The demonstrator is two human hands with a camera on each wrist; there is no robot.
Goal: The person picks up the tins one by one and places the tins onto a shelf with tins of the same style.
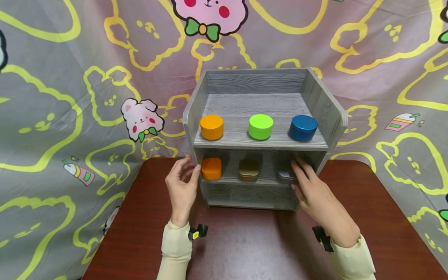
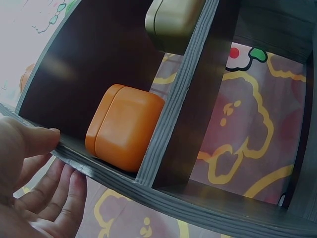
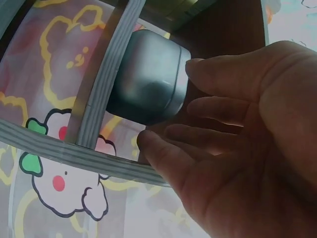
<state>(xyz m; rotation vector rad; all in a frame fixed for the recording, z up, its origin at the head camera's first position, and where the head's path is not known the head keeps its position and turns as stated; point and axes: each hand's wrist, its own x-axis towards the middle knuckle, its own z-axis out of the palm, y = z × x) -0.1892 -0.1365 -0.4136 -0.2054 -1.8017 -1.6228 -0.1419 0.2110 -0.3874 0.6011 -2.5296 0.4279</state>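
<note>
A grey wood-grain shelf unit (image 1: 259,146) stands on the table. My left hand (image 1: 182,186) grips its left side panel, thumb on the front edge and fingers outside. Just inside that panel sits an orange square tin (image 2: 126,126). A gold tin (image 1: 249,170) occupies the middle of the same shelf. Beside the silver-grey tin (image 3: 148,77) at the right end, my right hand (image 1: 316,194) reaches into the compartment. Its fingers are loosely extended; the thumb (image 3: 213,74) lies at the lid's edge, and whether it touches is unclear. In the head view that hand partly hides the silver-grey tin.
On the upper shelf stand round orange (image 1: 211,127), green (image 1: 260,126) and blue (image 1: 303,128) tins. The shelf's raised right side panel (image 1: 325,105) flanks them. A dark reddish table (image 1: 245,241) lies in front, and a patterned cloth (image 1: 87,116) hangs behind.
</note>
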